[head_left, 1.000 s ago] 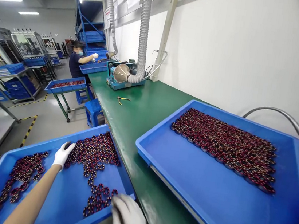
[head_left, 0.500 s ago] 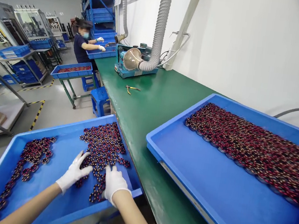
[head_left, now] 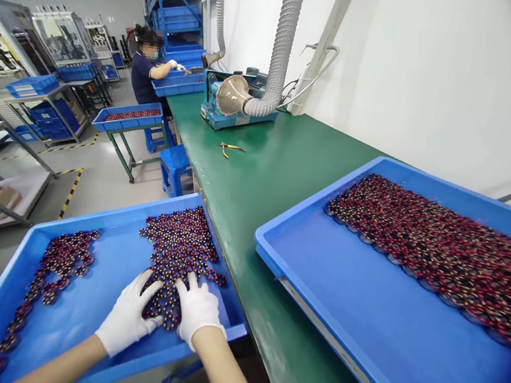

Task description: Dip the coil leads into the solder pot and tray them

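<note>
My left hand, in a white glove, has its fingers spread along the left near edge of a cluster of small round dark parts with red and copper-coloured spots. My right hand, also gloved, rests fingers apart against the right near edge of that cluster. Some of the parts lie between both hands; what is under the fingertips is hidden. All this is inside a blue tray. A second group of the same parts runs along the tray's left side, trailing toward me.
On the green bench stands a larger blue tray with densely packed similar parts. Pliers and a teal machine with a suction hose are farther back. A co-worker sits behind a smaller tray.
My left hand has come nearer to me, round the cluster's near end. Loose parts there now lie closer together between my hands. The co-worker's head and hands have lowered.
</note>
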A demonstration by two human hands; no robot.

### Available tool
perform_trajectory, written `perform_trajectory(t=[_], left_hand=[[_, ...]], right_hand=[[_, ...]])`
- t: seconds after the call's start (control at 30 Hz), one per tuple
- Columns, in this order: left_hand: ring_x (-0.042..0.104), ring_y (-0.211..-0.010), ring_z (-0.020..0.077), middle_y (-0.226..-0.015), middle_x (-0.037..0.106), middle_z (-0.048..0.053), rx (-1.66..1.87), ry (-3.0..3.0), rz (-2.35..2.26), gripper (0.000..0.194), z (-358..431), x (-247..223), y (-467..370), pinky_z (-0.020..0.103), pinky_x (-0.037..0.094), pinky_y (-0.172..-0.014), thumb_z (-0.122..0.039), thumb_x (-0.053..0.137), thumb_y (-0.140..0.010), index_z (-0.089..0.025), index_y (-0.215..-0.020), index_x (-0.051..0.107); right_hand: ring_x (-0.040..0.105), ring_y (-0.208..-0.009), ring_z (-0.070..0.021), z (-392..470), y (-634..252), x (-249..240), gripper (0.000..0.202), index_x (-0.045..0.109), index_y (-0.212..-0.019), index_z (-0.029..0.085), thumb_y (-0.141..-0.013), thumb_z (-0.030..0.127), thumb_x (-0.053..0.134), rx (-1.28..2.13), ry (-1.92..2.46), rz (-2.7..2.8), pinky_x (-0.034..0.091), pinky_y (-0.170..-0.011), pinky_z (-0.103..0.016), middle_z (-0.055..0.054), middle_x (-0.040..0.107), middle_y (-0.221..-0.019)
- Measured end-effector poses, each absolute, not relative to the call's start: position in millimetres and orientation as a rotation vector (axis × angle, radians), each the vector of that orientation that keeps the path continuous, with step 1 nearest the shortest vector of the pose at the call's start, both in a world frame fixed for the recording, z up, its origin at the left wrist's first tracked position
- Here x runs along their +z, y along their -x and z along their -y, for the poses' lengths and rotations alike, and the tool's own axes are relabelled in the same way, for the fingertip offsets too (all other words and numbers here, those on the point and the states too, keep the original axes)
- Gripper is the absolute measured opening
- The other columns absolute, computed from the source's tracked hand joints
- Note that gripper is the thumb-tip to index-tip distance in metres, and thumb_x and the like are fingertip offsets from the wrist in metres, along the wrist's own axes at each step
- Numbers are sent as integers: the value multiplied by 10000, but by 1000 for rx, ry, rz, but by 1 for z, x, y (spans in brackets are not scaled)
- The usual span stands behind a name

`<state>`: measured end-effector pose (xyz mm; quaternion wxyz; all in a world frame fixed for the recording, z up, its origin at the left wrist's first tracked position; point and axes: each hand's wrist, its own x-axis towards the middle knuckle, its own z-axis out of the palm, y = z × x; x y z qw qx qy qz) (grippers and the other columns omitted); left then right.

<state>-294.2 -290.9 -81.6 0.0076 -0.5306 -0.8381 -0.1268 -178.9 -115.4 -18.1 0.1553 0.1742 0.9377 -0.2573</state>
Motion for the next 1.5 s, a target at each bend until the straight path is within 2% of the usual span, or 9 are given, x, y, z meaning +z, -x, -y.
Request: perform_trajectory(t=[0.13, 0.37, 0.6, 0.73, 0.8, 1.0, 1.13, 1.27, 1.5], left_hand=[[476, -1148, 308, -1258, 465, 152, -337, 1635, 2539, 543, 287, -78, 301, 474, 440, -939, -383, 610, -728, -203, -1209, 433], [469, -1093, 379, -1217, 459, 215, -246, 1508, 2495, 594, 274, -79, 294, 521, 468, -830, -418, 639, -676, -130, -1167, 471], [485, -1076, 329, -1160, 505, 188, -236, 1513, 2463, 432, 275, -81, 301, 483, 468, -832, -384, 569, -756, -136, -1097, 474], [487, -1087, 280, -1176, 506, 138, -208, 1597, 2451, 326, 279, -78, 306, 431, 456, -873, -316, 553, -764, -188, -1059, 501], [489, -1081, 292, -1188, 499, 140, -171, 1619, 2460, 332, 279, -75, 306, 442, 459, -858, -346, 555, -770, -199, -1066, 520], [533, -954, 315, -1196, 476, 156, -14, 1659, 2529, 335, 272, -61, 306, 442, 492, -700, -430, 500, -816, -236, -1082, 558], [536, -957, 270, -1166, 463, 145, 12, 1647, 2569, 294, 269, -60, 310, 398, 498, -743, -398, 487, -829, -216, -1047, 564], [533, -962, 286, -1248, 394, 168, 25, 1584, 2611, 337, 270, -64, 311, 424, 502, -737, -390, 491, -831, -216, -1117, 533], [529, -1008, 256, -1225, 438, 102, 14, 1642, 2627, 293, 272, -62, 317, 387, 510, -780, -416, 489, -834, -279, -1086, 549]], right_hand=[[462, -1102, -412, 121, 187, -15, 781, 456, -1257, 226, -544, 268, 771, -625, -475, -2766, 503, -705, -497, -161, 310, -1422], [515, -1026, -364, 124, 190, -26, 637, 481, -1204, 226, -630, 289, 749, -537, -480, -2841, 537, -615, -441, -131, 389, -1374], [510, -1038, -356, 117, 193, -29, 784, 508, -1153, 227, -462, 379, 847, -589, -405, -2855, 530, -679, -451, -125, 451, -1309], [516, -1045, -331, 117, 194, -27, 617, 543, -1105, 220, -562, 356, 802, -609, -409, -2850, 527, -709, -428, -113, 524, -1196], [522, -1026, -341, 118, 196, -26, 634, 528, -1137, 208, -578, 355, 788, -605, -456, -2828, 535, -665, -429, -135, 507, -1209], [540, -972, -344, 115, 202, -27, 626, 555, -1073, 216, -523, 374, 810, -597, -425, -2807, 544, -609, -433, -139, 492, -1190], [544, -969, -341, 109, 199, -28, 595, 564, -1034, 222, -526, 427, 796, -597, -320, -2835, 543, -630, -459, -126, 496, -1148], [549, -957, -355, 105, 200, -28, 666, 555, -1058, 220, -498, 496, 787, -591, -258, -2832, 541, -609, -467, -140, 478, -1161], [569, -924, -355, 104, 201, -26, 619, 557, -1040, 188, -510, 418, 781, -630, -191, -2855, 533, -631, -479, -148, 503, -1106]])
